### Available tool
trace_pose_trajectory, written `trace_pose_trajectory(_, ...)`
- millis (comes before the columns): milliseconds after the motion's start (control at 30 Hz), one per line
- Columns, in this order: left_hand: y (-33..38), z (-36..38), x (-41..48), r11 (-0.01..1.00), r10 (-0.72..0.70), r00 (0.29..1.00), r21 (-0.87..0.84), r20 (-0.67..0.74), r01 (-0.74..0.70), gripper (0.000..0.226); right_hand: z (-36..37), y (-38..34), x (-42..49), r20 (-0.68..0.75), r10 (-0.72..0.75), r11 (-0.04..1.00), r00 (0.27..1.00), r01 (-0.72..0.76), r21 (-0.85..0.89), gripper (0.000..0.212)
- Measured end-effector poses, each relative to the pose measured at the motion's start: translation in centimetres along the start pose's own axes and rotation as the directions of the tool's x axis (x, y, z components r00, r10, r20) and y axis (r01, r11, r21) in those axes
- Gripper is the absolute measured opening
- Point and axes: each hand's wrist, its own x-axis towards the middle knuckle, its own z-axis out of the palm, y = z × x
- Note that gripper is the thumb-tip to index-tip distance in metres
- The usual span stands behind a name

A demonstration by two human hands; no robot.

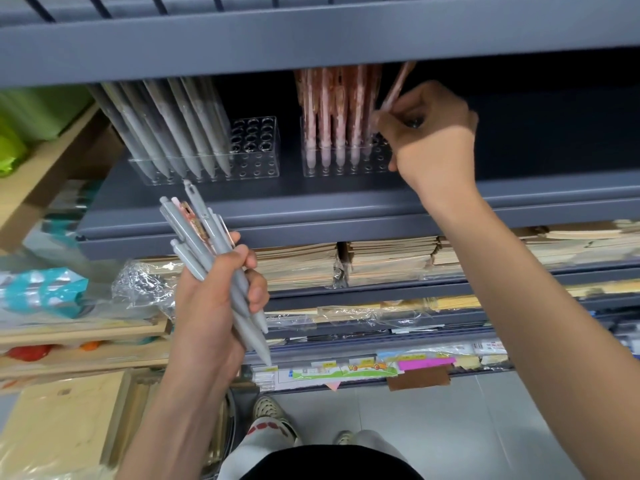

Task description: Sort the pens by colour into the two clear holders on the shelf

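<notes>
**Pink pen at the right holder, grey bundle in my left hand**

My right hand [429, 133] is curled round a single pink pen [398, 84], pinching it low on the barrel between thumb and fingers. The pen tilts up and to the right, with its top close under the shelf above. Its lower end is hidden behind my fingers at the right end of the right holder [346, 168], so I cannot tell whether the tip sits in a hole.

That clear holder stands on the grey shelf [311, 206]. Rows of pink pens [332, 105] stand upright in its left and middle parts. The left holder [256, 147] stands near it on the same shelf, with grey pens [166, 126] leaning in its left part.

My left hand [214, 299] is lower, in front of the shelf's edge. It grips a bundle of grey pens [221, 247] with the clicker ends up and the tips pointing down. One pink patterned pen [192, 216] is tucked among them. Under the shelf lie stacks of notebooks [388, 258] in clear wrap.
</notes>
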Motion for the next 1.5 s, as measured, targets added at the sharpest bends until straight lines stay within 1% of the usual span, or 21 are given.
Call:
trace_pose_trajectory(67, 0.0, 0.0, 0.0, 1.0, 0.004, 1.0, -0.007, 0.002, -0.004, 0.019, 0.2, 0.1, 0.5, 0.049, 0.019, 0.993, 0.999, -0.013, -0.121, 0.018)
trace_pose_trajectory(133, 0.0, 0.0, 0.0, 1.0, 0.003, 1.0, -0.007, 0.007, -0.003, 0.02, 0.4, 0.1, 0.7, 0.089, 0.02, 0.966, 0.996, 0.004, -0.259, 0.018)
trace_pose_trajectory(167, 0.0, 0.0, -0.1, 1.0, 0.002, 1.0, -0.005, 0.008, -0.002, 0.02, 0.5, -0.1, 0.8, 0.1, 0.016, 0.954, 0.995, 0.014, -0.299, 0.016)
trace_pose_trajectory(233, -0.1, 0.1, -0.2, 1.0, 0.007, 1.0, -0.005, 0.006, -0.007, 0.02, 0.5, -0.4, 1.0, 0.127, 0.035, 0.936, 0.991, 0.011, -0.351, 0.013)
trace_pose_trajectory(367, -0.1, 0.1, -0.4, 1.0, 0.011, 1.0, -0.011, 0.006, -0.011, 0.019, 0.1, -1.0, 1.2, 0.183, 0.1, 0.912, 0.978, -0.017, -0.409, 0.023)
trace_pose_trajectory(433, 0.0, 0.0, -0.4, 1.0, 0.012, 1.0, -0.017, 0.002, -0.012, 0.019, -0.2, -1.0, 1.2, 0.214, 0.098, 0.92, 0.972, -0.007, -0.392, 0.019)
trace_pose_trajectory(500, 0.0, -0.1, -0.5, 1.0, 0.01, 1.0, -0.013, 0.002, -0.01, 0.018, -0.3, -0.9, 1.0, 0.235, 0.09, 0.943, 0.968, -0.007, -0.333, 0.013)
trace_pose_trajectory(600, 0.0, -0.3, -0.7, 1.0, 0.005, 1.0, -0.015, 0.004, -0.005, 0.018, -0.2, -0.9, 1.0, 0.196, 0.092, 0.975, 0.976, -0.048, -0.218, 0.009)
trace_pose_trajectory(800, 0.0, -0.5, -1.0, 0.999, 0.004, 1.0, -0.04, -0.004, -0.005, 0.017, 0.2, -0.5, 1.0, 0.114, 0.02, 0.959, 0.993, 0.013, -0.283, 0.002)
trace_pose_trajectory(933, 0.1, -0.8, -1.2, 0.999, 0.006, 1.0, -0.044, -0.016, -0.007, 0.016, 0.2, 0.0, 0.3, 0.081, -0.005, 0.97, 0.997, 0.025, -0.244, 0.009)
trace_pose_trajectory(1067, 0.1, -1.0, -1.4, 0.999, -0.002, 1.0, -0.045, -0.008, 0.002, 0.013, 0.3, 0.1, 0.2, 0.079, -0.039, 0.959, 0.996, 0.06, -0.277, 0.011)
trace_pose_trajectory(1167, 0.1, -1.0, -1.4, 0.999, -0.005, 1.0, -0.047, -0.008, 0.005, 0.012, 0.3, 0.3, 0.1, 0.071, -0.033, 0.958, 0.997, 0.052, -0.282, 0.014)
trace_pose_trajectory(1300, 0.2, -1.0, -1.5, 0.999, -0.002, 1.0, -0.049, -0.004, 0.002, 0.011, 0.3, 0.3, 0.1, 0.053, -0.059, 0.949, 0.997, 0.073, -0.306, 0.017)
trace_pose_trajectory(1400, 0.4, -1.2, -1.3, 0.999, -0.017, 1.0, -0.05, 0.022, 0.018, 0.008, 0.2, 0.3, 0.2, 0.084, -0.037, 0.961, 0.996, 0.058, -0.272, 0.017)
trace_pose_trajectory(1467, 0.6, -1.4, -1.0, 0.998, -0.03, 0.999, -0.051, 0.045, 0.032, 0.01, 0.1, 0.4, 0.0, 0.063, -0.025, 0.973, 0.998, 0.039, -0.226, 0.017)
trace_pose_trajectory(1500, 0.7, -1.5, -0.9, 0.998, -0.033, 0.998, -0.047, 0.055, 0.036, 0.011, 0.1, 0.4, -0.3, 0.033, -0.019, 0.984, 0.999, 0.024, -0.176, 0.016)
